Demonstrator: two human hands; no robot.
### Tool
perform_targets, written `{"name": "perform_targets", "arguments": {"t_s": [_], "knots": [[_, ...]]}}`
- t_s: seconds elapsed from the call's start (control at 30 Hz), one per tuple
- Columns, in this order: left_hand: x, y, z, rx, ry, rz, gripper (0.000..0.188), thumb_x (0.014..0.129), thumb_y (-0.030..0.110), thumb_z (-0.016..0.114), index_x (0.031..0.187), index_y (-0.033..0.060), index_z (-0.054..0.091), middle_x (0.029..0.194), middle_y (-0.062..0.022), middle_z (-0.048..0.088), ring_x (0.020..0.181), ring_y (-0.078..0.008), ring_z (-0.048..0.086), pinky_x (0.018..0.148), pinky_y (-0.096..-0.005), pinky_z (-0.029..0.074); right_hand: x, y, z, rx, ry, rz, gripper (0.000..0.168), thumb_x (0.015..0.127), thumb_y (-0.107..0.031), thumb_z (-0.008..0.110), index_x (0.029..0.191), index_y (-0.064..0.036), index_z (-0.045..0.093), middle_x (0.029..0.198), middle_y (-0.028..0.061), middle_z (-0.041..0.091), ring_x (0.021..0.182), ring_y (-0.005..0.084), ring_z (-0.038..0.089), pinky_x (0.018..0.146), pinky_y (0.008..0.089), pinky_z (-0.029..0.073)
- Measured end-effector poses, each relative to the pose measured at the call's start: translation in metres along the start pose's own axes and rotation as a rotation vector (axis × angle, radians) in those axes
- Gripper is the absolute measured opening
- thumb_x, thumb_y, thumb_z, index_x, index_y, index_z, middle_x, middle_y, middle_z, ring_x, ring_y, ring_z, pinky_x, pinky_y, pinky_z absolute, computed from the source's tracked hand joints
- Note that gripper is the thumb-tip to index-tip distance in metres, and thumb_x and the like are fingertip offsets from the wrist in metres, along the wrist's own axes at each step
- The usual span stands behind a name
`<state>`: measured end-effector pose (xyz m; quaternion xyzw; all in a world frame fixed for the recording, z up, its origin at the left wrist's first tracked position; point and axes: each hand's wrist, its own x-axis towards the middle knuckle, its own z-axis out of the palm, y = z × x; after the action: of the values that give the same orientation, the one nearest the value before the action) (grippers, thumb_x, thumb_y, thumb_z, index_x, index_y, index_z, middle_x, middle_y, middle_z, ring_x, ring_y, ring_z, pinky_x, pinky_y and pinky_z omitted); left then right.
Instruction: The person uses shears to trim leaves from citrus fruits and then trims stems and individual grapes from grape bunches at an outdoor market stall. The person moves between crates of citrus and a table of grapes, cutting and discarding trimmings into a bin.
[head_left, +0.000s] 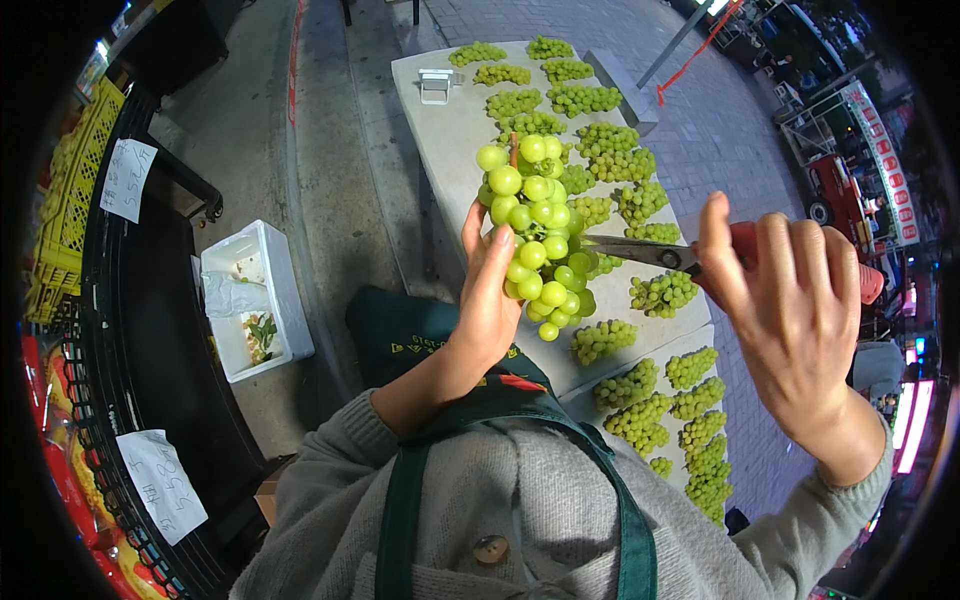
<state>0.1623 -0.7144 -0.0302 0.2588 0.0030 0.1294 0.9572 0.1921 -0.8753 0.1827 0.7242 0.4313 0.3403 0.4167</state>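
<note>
My left hand (491, 300) holds up a bunch of green grapes (536, 251) over the near side of the table, its brown stem at the top. In my right hand (799, 315) is a pair of scissors (645, 251) with red handles. Their blades point left, and the tips reach the right side of the bunch; whether they touch a grape or stem cannot be told. Behind the bunch, the light-topped table (442, 142) bears many more bunches of green grapes (664, 294) laid in rows.
A small white device (436, 86) stands at the table's far left corner. On the ground at left sits a white foam box (298, 315) with leaves and scraps. Beyond it are a black stand (165, 300) and a yellow plastic crate (86, 180). A pole (675, 43) rises beyond the table.
</note>
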Motion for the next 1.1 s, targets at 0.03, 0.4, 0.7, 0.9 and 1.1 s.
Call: {"name": "perform_targets", "arguments": {"t_s": [0.03, 0.4, 0.7, 0.9, 1.1], "knots": [[0.001, 0.002, 0.0, 0.084, 0.007, -0.019, 0.052, 0.106, 0.035, 0.03, 0.152, 0.0141, 0.021, 0.151, -0.008, 0.034, 0.135, -0.023, 0.04, 0.111, -0.0429, 0.036, -0.003, 0.003, 0.002, 0.043, -0.004, 0.026, 0.047, 0.077, -0.015, 0.066, 0.123, -0.018, 0.057, 0.08, 0.0045, 0.047, 0.075, 0.0196, 0.053, 0.073, 0.0347, 0.045], [0.001, 0.015, 0.001, -0.102, -0.149, -0.296, 0.063, 0.101, 0.052, 0.034, 0.147, 0.0094, 0.031, 0.136, -0.0112, 0.05, 0.121, -0.025, 0.053, 0.102, -0.0424, 0.044, -0.018, 0.007, 0.032, 0.147, 0.163, 0.083, 0.036, 0.073, -0.011, 0.064, 0.109, -0.016, 0.061, 0.071, 0.0016, 0.04, 0.063, 0.0155, 0.045, 0.056, 0.0311, 0.035], [0.004, 0.026, -0.003, -0.16, -0.28, -0.395, 0.065, 0.099, 0.045, 0.045, 0.151, 0.0127, 0.024, 0.138, -0.0118, 0.047, 0.117, -0.0259, 0.056, 0.092, -0.0456, 0.052, -0.014, 0.003, 0.037, 0.116, 0.272, 0.018, 0.037, 0.074, -0.015, 0.069, 0.11, -0.02, 0.063, 0.071, 0.0018, 0.041, 0.062, 0.0151, 0.046, 0.058, 0.0307, 0.038], [0.005, 0.025, -0.001, -0.102, -0.32, -0.435, 0.064, 0.101, 0.047, 0.041, 0.152, 0.0123, 0.023, 0.138, -0.0105, 0.047, 0.115, -0.0239, 0.056, 0.092, -0.0432, 0.052, -0.009, 0.002, 0.038, 0.119, 0.239, -0.03, 0.042, 0.071, -0.009, 0.067, 0.111, -0.02, 0.063, 0.07, 0.002, 0.039, 0.063, 0.0151, 0.046, 0.06, 0.0292, 0.041], [0.004, 0.024, 0.004, -0.007, -0.306, -0.431, 0.064, 0.102, 0.051, 0.036, 0.152, 0.0118, 0.023, 0.135, -0.01, 0.049, 0.112, -0.022, 0.056, 0.092, -0.0421, 0.052, 0.0, 0.003, 0.037, 0.069, 0.207, -0.119, 0.048, 0.071, -0.007, 0.064, 0.117, -0.019, 0.06, 0.074, 0.0014, 0.043, 0.069, 0.0142, 0.049, 0.065, 0.0286, 0.043]]}}
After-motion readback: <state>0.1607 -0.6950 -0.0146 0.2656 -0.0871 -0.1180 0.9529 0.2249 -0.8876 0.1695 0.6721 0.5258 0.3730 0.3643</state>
